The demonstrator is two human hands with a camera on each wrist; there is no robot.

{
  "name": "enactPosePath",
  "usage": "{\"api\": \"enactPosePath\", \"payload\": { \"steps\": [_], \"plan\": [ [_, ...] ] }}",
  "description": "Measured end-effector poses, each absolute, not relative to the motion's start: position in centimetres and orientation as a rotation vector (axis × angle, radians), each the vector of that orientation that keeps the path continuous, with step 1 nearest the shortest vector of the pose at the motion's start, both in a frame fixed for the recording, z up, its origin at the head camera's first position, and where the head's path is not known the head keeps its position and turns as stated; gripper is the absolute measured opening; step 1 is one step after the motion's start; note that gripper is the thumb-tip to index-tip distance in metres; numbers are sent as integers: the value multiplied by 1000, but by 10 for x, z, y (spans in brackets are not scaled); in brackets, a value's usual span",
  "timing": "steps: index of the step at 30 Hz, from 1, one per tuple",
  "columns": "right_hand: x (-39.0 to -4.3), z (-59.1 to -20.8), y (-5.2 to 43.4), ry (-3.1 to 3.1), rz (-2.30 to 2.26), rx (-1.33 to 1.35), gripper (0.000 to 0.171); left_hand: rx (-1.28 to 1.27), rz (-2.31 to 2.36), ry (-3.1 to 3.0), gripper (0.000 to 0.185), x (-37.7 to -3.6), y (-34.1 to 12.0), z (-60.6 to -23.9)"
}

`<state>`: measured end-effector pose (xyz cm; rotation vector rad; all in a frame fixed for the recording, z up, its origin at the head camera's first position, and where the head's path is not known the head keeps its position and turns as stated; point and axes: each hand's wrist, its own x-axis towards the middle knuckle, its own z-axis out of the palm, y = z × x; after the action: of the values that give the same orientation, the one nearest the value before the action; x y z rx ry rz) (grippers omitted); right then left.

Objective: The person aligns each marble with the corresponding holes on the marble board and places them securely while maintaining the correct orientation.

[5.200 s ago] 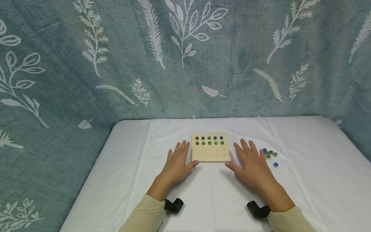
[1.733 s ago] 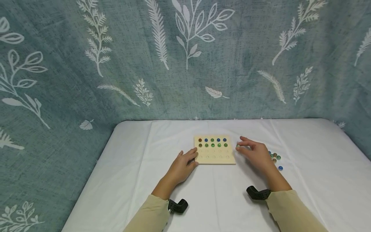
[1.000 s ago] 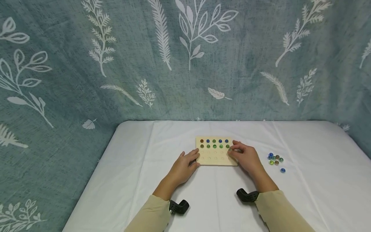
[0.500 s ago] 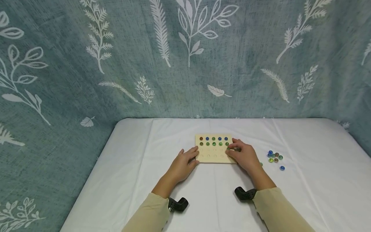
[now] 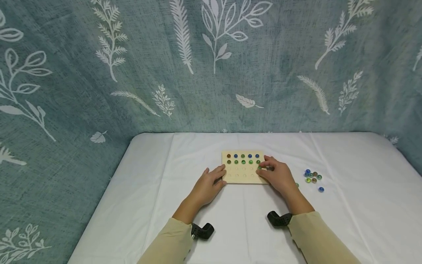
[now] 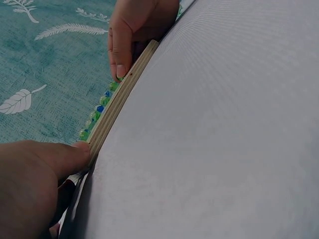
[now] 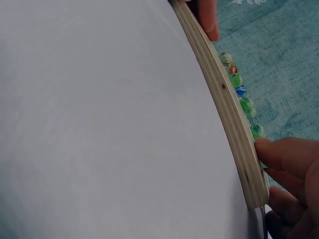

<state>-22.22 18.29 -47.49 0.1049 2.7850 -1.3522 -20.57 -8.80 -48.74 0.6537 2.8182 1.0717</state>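
A pale wooden board (image 5: 240, 179) with rows of shallow hollows lies on the white cloth. Glass marbles (image 5: 243, 162) in brown, blue and green fill its two far rows. My left hand (image 5: 205, 187) grips the board's left edge, thumb at the near corner; in the left wrist view that thumb presses the board's side. My right hand (image 5: 279, 176) pinches a green marble (image 5: 259, 167) over the right end of the third row. A dark patch shows under its curled fingers; I cannot tell what it is. The near row's right end is hidden by this hand.
To the right lies a loose cluster of several marbles (image 5: 311, 175). A single blue marble (image 5: 321, 189) sits nearer, apart from them. One green marble (image 5: 297, 185) lies beside the right wrist, partly hidden. Behind the table hangs a leaf-patterned curtain (image 5: 197, 91).
Both hands lay spread beside the board earlier. My left hand has since taken hold of its left edge; my right has brought a green marble leftward to the third row.
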Motion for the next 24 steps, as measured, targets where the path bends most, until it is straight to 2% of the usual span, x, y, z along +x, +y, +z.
{"api": "enactPosePath", "payload": {
  "steps": [9,16,24],
  "plan": [
    [-221,-460,194,2687,-1389,203,40,655,1069,2807,47,-206,-85,-487],
    [-213,-439,224,2729,-1353,200,46,648,1075,2814,48,-205,-87,-488],
    [-207,-429,279,2750,-1323,296,70,670,1085,2808,49,-205,-90,-488]
  ]
}}
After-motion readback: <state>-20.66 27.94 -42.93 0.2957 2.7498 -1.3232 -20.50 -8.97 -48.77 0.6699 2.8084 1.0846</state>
